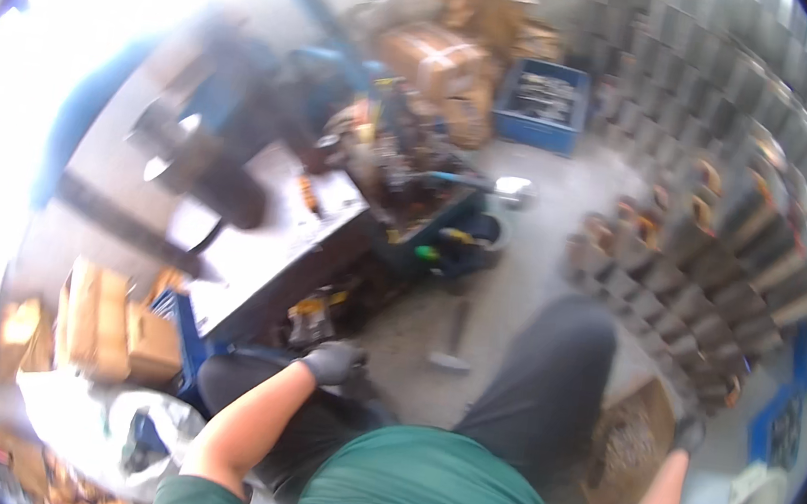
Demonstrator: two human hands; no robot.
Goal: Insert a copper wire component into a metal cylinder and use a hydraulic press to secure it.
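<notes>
My left hand (331,362), in a grey glove, is over my left thigh. It looks curled, but blur hides its fingers and whether anything is in them. My right hand (690,434), also gloved, reaches down on the right beside an open cardboard box (636,452). Many small light-coloured pieces fill that box; they are too blurred to name. The right hand's fingers are smeared, so I cannot make out whether they touch the box or hold something. On the floor in front of me, what looks like a hammer (451,361) stands or lies with its dark handle pointing away.
A workbench (273,246) with a blurred machine (207,127) stands at the left. Stacked metal tubes (707,239) fill the right side. Farther back are a blue crate (542,108) of metal parts and cardboard boxes (432,59). A white sack (100,426) lies near left.
</notes>
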